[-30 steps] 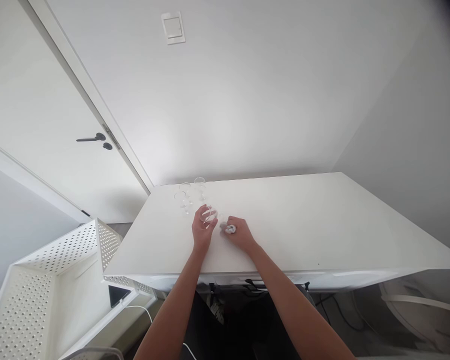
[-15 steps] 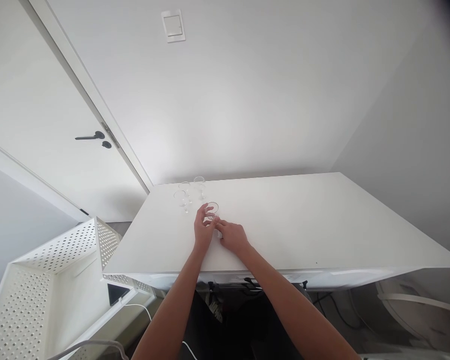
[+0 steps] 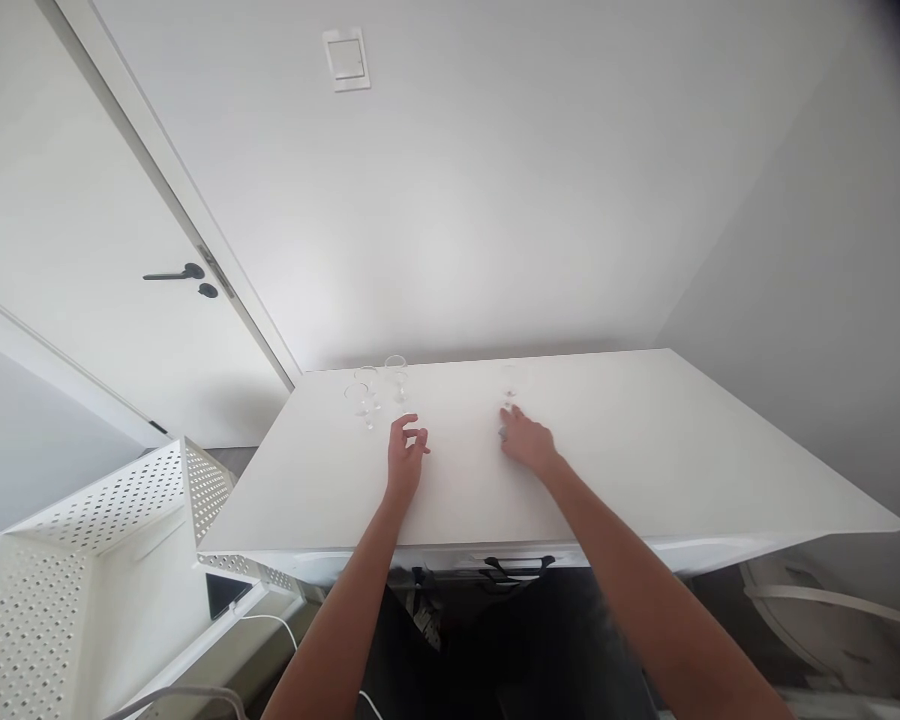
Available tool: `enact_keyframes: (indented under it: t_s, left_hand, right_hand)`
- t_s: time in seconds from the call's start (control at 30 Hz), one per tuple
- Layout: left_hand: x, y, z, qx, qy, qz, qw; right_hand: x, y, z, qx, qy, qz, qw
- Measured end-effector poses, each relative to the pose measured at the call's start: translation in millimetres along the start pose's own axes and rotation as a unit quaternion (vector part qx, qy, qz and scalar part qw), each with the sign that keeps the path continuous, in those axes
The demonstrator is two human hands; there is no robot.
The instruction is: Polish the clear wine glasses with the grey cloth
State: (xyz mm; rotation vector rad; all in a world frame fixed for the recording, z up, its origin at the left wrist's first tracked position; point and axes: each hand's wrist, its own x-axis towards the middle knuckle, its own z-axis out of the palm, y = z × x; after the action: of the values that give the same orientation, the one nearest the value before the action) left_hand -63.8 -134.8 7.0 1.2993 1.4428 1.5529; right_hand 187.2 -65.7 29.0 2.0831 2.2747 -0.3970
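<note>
My right hand (image 3: 526, 438) is closed on a clear stemmed glass (image 3: 510, 388), gripping it low on the stem; motion blurs the bowl. Well to its left, my left hand (image 3: 406, 455) is held over the table with fingers curved apart and nothing between them. Just beyond it, three more clear glasses stand upright at the table's back left: a front one (image 3: 357, 402), one behind it (image 3: 367, 380) and one to the right (image 3: 396, 372).
The white table (image 3: 645, 460) backs onto a grey wall. At lower left stands a white perforated rack (image 3: 131, 500) holding a dark flat device (image 3: 225, 595) with a white cable. A door with a black handle (image 3: 176, 272) is at left.
My right hand has carried the glass to the right, away from my left hand. The left hand has let go of the glass and stayed in nearly the same place.
</note>
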Motion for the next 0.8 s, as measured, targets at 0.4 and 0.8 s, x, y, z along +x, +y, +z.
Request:
enact_keyframes:
  t_s: [0.4, 0.8]
  left_hand:
    - [1, -3, 0, -0.021, -0.042, -0.023, 0.999]
    - [3, -7, 1, -0.028, -0.047, -0.042, 0.998]
  right_hand:
    - [14, 60, 2, 0.032, 0.034, 0.091, 0.995]
    - [11, 68, -4, 0.030, 0.051, 0.112, 0.992]
